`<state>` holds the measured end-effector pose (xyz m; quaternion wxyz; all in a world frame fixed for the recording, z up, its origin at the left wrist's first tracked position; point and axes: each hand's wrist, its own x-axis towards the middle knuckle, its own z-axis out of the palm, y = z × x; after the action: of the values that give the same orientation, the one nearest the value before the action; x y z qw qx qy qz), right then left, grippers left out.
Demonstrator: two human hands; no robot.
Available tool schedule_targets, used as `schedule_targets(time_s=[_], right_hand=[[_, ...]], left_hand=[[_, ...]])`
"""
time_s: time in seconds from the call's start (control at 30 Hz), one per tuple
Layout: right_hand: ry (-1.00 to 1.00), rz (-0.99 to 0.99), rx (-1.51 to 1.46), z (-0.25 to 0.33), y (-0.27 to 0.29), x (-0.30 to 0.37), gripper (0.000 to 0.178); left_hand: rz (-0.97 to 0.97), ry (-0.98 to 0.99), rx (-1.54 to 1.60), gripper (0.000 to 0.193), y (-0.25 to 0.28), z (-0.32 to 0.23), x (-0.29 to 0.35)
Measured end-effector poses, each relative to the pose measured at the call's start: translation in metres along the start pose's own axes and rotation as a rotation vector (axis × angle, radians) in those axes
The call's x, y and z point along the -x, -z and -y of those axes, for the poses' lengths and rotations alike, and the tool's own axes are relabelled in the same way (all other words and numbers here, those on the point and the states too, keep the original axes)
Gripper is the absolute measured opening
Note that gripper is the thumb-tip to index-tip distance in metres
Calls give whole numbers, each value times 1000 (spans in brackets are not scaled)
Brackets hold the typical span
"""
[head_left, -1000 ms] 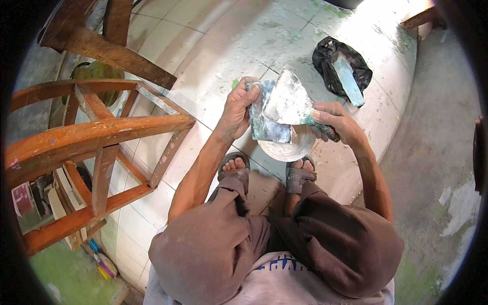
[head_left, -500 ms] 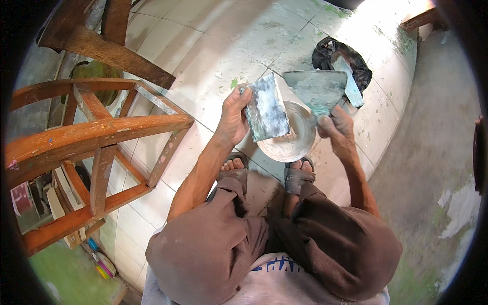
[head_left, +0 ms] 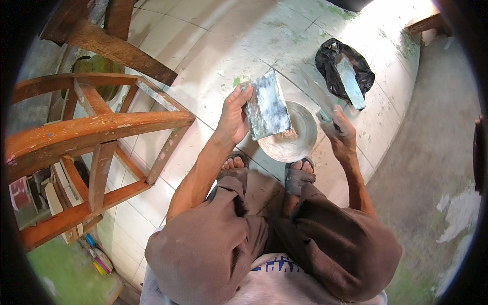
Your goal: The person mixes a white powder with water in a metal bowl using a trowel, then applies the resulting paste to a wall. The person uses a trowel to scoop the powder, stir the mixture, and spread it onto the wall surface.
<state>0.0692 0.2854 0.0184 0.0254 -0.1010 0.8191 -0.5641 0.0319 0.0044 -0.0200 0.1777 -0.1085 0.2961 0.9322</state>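
My left hand (head_left: 235, 116) grips the left edge of a flat rectangular plate (head_left: 268, 105), its face smeared with white and blue-grey paste. A round whitish tub (head_left: 306, 133), coated inside with pale residue, stands on the floor between my hands, partly hidden by the plate. Closed around the handle of a putty knife (head_left: 324, 116) is my right hand (head_left: 343, 136), just right of the tub. The knife's blade is turned nearly edge-on and blurred. Plate and knife are apart.
An orange-brown wooden frame (head_left: 127, 124) stands at left, below a dark wooden piece (head_left: 119, 53). A black plastic bag (head_left: 329, 51) with a pale blue strip (head_left: 348, 81) lies far right on the tiled floor (head_left: 203, 66). My sandalled feet (head_left: 300, 173) are just nearer than the tub.
The putty knife has turned from showing its broad blade face to nearly edge-on, uncovering more of the black bag. The plate in my left hand has barely moved.
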Motion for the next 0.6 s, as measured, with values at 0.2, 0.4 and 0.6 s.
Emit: schedule_targets(time_s=[0.2,0.4,0.6], right_hand=[[362,11,255,2,-24,-21,64],[337,12,406,-20,-12,-11,61],[57,-40,245,-35,0,8,46]], left_hand=[[44,102,-27,27,-20,8,4],[112,-16,-6,33,-7,2,8],[59,-110,-105,27,-6,-7,3]])
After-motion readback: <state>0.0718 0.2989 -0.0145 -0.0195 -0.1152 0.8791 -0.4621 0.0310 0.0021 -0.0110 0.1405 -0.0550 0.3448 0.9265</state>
